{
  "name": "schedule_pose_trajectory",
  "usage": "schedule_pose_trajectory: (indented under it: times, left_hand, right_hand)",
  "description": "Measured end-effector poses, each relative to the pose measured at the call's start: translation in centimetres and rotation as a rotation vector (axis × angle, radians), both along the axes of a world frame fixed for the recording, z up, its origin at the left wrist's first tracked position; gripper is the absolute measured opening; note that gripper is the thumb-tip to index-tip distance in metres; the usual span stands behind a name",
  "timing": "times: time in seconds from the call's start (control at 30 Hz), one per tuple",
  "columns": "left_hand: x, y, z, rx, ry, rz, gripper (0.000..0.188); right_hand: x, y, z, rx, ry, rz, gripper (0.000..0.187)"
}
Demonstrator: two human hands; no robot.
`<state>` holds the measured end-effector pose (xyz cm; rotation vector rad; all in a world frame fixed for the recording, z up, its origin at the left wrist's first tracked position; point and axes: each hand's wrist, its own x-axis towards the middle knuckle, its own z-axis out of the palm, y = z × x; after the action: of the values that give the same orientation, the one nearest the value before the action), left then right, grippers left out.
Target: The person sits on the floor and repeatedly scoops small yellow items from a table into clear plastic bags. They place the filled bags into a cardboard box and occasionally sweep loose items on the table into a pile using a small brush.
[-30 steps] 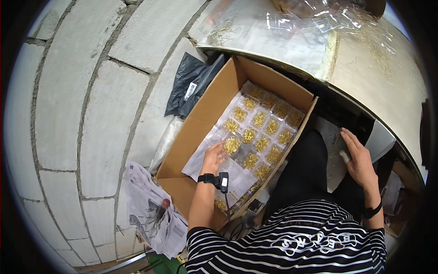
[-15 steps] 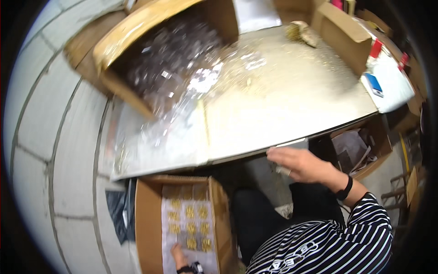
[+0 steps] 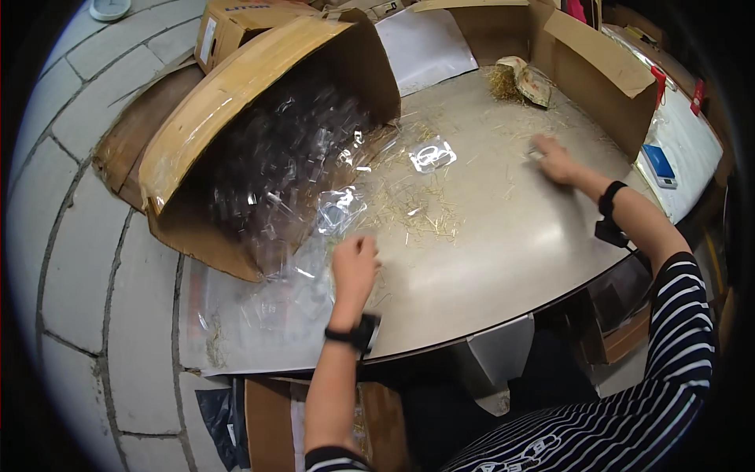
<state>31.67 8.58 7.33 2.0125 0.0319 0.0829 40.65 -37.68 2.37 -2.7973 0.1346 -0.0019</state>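
My left hand [image 3: 354, 263] hovers over the round grey table [image 3: 503, 259] with its fingers curled in and nothing visible in them. Just beyond it lies a clear plastic blister shell [image 3: 340, 209], and a second shell [image 3: 432, 154] lies farther back. A big cardboard box [image 3: 236, 94] lies on its side at the left, spilling many clear plastic shells. My right hand [image 3: 555, 159] is stretched far across the table, blurred, palm down with the fingers out, its fingertips by a small pale piece [image 3: 536, 155]. Loose straw [image 3: 417, 208] is scattered between the hands.
An open cardboard box [image 3: 586, 67] stands at the back right with a clump of straw and a rounded object [image 3: 525, 79] beside it. A blue item [image 3: 659, 165] lies on a white surface at the far right. Below the table edge is another cardboard box [image 3: 263, 417].
The view has swung up from the floor box of gold pieces to the tabletop. My left hand rose from that box onto the table. My right hand reached out across the table.
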Motion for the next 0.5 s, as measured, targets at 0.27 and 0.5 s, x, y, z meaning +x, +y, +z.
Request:
schedule_pose_trajectory:
  times: [0.27, 0.5]
  left_hand:
    - [9.7, -7.3, -2.8, 0.530, 0.183, 0.049, 0.033]
    - [3.7, -4.3, -0.5, -0.136, 0.070, 0.097, 0.014]
  right_hand:
    - [-1.1, 19.0, 1.0, -0.022, 0.032, 0.535, 0.076]
    - [-8.5, 19.2, 0.5, -0.053, -0.023, 0.726, 0.058]
